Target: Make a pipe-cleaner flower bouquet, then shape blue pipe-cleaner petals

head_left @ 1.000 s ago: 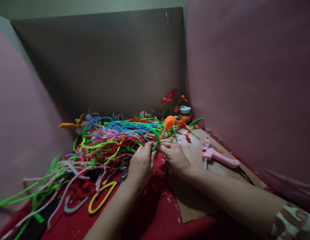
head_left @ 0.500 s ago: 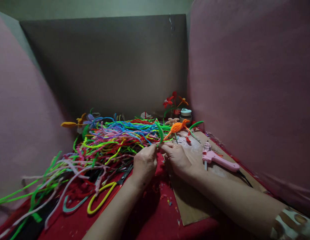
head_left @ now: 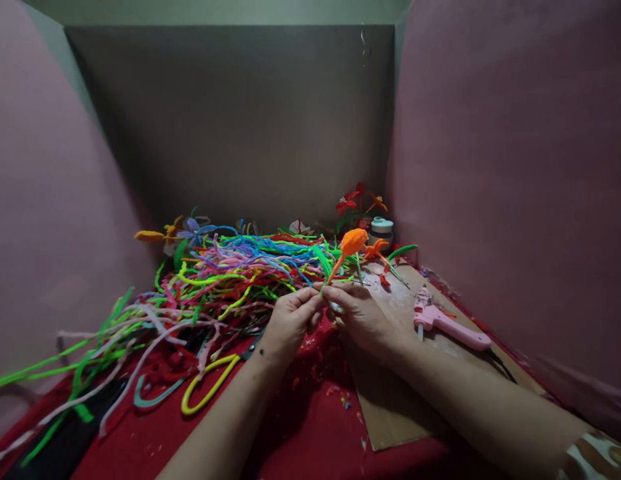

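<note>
Orange bud [head_left: 354, 241]: aloft just beyond the fingertips, leaning right; rounded head formed, tapering into a narrow neck [head_left: 335, 268].
Green leaf [head_left: 321, 259]: upright on the left of the neck, judged recently paired with it.
Left hand [head_left: 291, 321]: thumb and finger pinching the base of the bud.
Right hand [head_left: 363, 315]: pinching the same base, close against the other hand.
Left to do: probably firming up the join; hidden by fingers, so cannot tell how secure.
Glue gun [head_left: 453, 328]: lying on the cardboard [head_left: 390, 421], well apart from both hands.
Orange flower [head_left: 377, 249]: resting at the cardboard's far end, apparently complete.
Fuzzy stems [head_left: 250, 257]: heaped in many colours on the left.
Scissors [head_left: 210, 387]: yellow-handled, partly behind the left forearm.
Red cloth [head_left: 295, 440]: spread underneath, dotted with coloured scraps.
Room: dim, with a grey panel [head_left: 230, 127] behind and pinkish walls [head_left: 510, 167] at both sides.
</note>
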Demonstrator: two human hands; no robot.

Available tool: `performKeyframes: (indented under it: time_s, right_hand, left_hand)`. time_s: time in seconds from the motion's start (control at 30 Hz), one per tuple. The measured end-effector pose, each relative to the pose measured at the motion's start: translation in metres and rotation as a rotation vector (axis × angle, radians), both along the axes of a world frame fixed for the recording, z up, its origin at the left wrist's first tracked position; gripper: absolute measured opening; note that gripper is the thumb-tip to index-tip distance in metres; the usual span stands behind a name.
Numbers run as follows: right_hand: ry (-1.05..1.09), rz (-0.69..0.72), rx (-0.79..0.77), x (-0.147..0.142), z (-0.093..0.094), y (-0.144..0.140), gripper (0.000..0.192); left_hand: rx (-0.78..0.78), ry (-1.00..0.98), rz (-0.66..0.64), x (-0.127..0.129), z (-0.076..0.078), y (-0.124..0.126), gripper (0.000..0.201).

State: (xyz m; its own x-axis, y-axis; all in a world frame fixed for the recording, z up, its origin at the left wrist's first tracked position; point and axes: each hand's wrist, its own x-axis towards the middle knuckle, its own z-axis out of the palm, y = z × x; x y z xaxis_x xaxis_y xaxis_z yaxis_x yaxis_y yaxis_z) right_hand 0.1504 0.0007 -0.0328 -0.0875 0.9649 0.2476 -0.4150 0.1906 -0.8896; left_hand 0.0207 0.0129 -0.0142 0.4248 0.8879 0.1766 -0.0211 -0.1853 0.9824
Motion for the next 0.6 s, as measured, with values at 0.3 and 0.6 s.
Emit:
performKeyframes:
  time_s: [0.3,0.6]
  right_hand:
    - [-0.069,-0.009,0.094,0.002,0.004,-0.002,0.011]
    - [-0.155,-0.142,0.121,0.001,0.011,-0.004,0.013]
  left_hand:
    - [-0.082,-0.098,-0.044,-0.006,-0.001,0.005,0.025]
    - [-0.226,-0.199,-0.095,-0.005,-0.005,0.005,0.023]
